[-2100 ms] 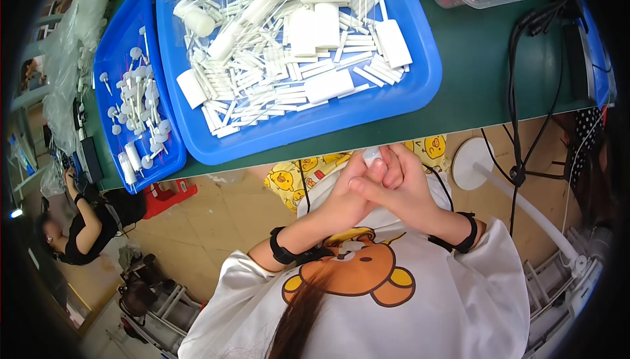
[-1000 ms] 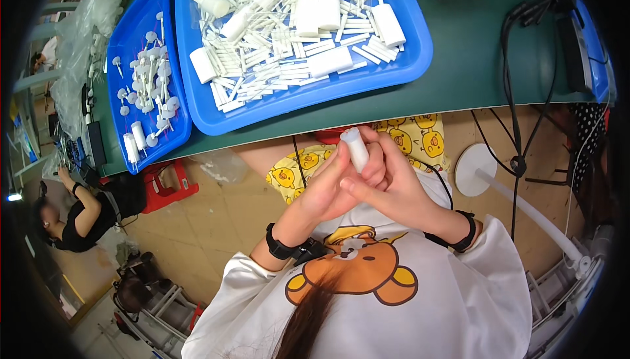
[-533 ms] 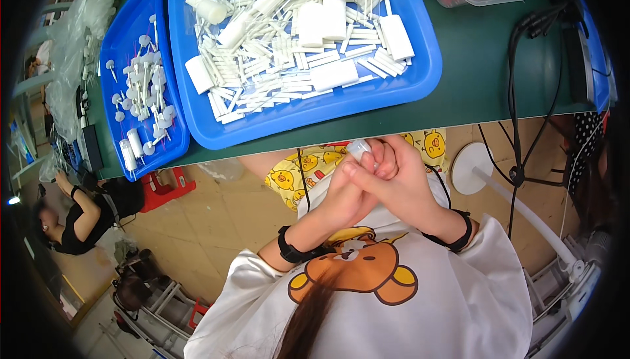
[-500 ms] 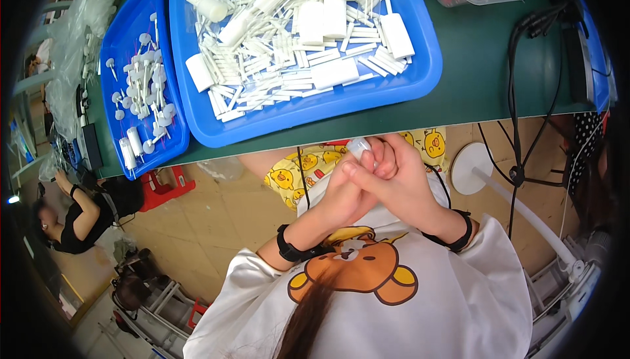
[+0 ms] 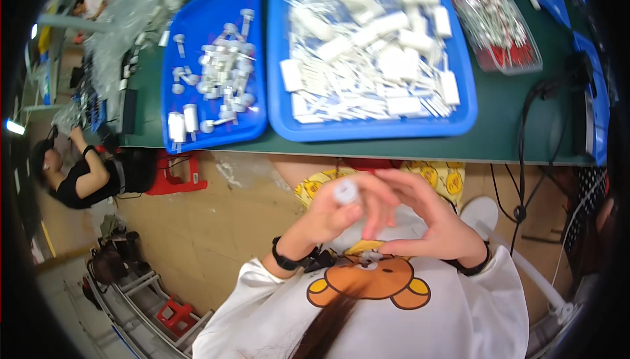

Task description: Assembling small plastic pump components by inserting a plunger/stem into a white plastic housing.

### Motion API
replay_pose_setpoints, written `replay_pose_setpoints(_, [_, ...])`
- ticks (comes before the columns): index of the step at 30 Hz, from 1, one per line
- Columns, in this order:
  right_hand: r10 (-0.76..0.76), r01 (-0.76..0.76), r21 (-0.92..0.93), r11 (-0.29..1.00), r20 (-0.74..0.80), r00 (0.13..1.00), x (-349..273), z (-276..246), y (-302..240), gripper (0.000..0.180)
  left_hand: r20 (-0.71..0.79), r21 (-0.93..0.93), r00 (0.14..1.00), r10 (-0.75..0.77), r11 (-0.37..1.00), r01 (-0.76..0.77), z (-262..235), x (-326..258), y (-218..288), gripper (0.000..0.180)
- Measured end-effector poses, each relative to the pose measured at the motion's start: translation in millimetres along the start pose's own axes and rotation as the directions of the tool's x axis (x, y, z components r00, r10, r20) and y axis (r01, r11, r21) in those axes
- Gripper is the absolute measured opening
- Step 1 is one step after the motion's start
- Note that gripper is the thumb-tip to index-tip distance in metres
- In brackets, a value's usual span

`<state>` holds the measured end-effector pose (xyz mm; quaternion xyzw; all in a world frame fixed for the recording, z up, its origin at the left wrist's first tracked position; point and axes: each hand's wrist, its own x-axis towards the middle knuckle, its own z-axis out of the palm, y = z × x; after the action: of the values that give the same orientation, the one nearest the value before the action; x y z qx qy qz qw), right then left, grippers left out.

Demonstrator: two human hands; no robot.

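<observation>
In front of my shirt, below the table edge, my left hand (image 5: 335,213) is closed on a small white cylinder (image 5: 345,192), whose round end faces up between thumb and fingers. Close beside it, my right hand (image 5: 436,220) curves with its thumb and fingers apart, and nothing shows between them. Left fingertips reach toward that gap. Some blur covers both hands. Ahead on the green table, a large blue tray (image 5: 377,133) bears many white cylinders and thin white tubes. A narrower blue tray (image 5: 197,21) to its left holds small white round-headed parts with thin stems.
A clear plastic box (image 5: 535,63) of red and silver wired pieces stands at the right on the green table (image 5: 489,113). Black cables (image 5: 523,142) hang over the right edge. Far left, another person (image 5: 88,175) sits near a red stool (image 5: 178,178).
My hands have parted from a clasp; the white cylinder now sits in the left hand, slightly left and lower. The view has shifted, so the trays appear further right.
</observation>
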<state>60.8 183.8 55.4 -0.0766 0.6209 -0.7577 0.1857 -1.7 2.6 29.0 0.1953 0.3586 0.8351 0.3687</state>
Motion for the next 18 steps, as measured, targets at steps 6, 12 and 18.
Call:
replay_pose_setpoints(6, [-0.044, 0.036, 0.131, 0.991, 0.062, 0.997, 20, 4, -11, 0.048, -0.398, 0.894, 0.443, 0.804, 0.230, 0.385, -48, -37, 122, 0.034])
replay_pose_setpoints(12, [-0.027, 0.020, 0.107, 0.994, 0.060, 0.998, 31, 12, -18, 0.035, -0.258, 0.670, 0.550, 0.794, -0.263, 0.694, -125, -62, 170, 0.038])
replay_pose_setpoints(18, [-0.020, 0.017, 0.082, 0.996, 0.031, 0.999, 30, 11, -13, 0.030, -0.132, 0.692, 0.635, 0.762, -0.388, 0.609, -106, -49, 184, 0.041])
